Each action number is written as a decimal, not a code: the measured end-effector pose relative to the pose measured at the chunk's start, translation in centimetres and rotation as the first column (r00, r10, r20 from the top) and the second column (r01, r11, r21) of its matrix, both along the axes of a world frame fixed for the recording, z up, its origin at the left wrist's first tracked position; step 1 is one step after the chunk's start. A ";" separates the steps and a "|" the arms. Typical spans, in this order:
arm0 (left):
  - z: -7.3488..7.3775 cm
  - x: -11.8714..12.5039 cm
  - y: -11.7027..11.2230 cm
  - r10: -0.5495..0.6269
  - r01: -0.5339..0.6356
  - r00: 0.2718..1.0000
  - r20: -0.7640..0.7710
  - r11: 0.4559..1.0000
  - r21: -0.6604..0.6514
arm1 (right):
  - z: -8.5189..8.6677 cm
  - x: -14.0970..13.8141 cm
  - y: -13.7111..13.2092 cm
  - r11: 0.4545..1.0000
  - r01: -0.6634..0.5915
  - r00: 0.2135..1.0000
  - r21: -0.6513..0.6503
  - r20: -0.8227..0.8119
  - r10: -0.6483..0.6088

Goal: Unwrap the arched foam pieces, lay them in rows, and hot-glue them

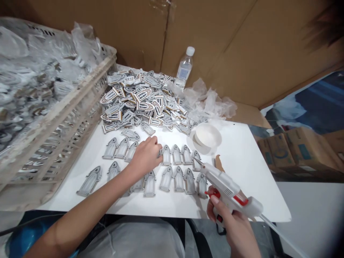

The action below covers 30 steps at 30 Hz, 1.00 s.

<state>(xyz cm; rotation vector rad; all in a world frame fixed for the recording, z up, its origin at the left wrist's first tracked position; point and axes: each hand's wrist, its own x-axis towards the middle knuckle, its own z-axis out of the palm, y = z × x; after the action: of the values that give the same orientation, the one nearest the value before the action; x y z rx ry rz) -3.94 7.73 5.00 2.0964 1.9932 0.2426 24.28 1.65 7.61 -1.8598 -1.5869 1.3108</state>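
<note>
My right hand [231, 224] is wrapped round the handle of a white hot glue gun [221, 181] with a red trigger. The gun's nozzle points left, close to the rightmost piece [196, 160] of the upper row. Two rows of small grey arch-shaped frames [178, 179] lie flat on the white table [242, 150]. My left hand [147, 152] is over the upper row with its fingers curled down. Whatever lies between those fingertips is hidden. My left forearm covers part of the lower row.
A heap of arch frames [142, 100] fills the table's back. Left stands a plastic crate [77, 96] with bagged pieces. A water bottle [185, 68], crumpled plastic bags [212, 102] and a white bowl [207, 136] are behind. Cardboard boxes [309, 150] stand at the right.
</note>
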 end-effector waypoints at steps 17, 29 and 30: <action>0.8 -1.5 1.0 0.114 -0.055 0.875 0.470 0.989 -0.138 | -0.2 0.0 1.1 0.999 -0.034 0.999 0.020 0.005 0.034; 5.3 -3.6 -0.6 0.109 0.265 0.662 0.741 0.891 -0.368 | 0.2 -1.0 0.7 0.997 0.064 0.998 0.037 -0.022 -0.063; 5.4 -3.4 -0.5 0.075 0.305 0.645 0.760 0.887 -0.347 | 0.2 -1.1 0.7 0.997 0.071 0.997 0.033 -0.025 -0.070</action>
<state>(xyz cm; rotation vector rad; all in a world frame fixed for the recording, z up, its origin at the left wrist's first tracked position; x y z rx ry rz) -7.30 7.23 10.39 1.4445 1.2292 0.4900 23.21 2.32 7.78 -1.8556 -1.5076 1.2640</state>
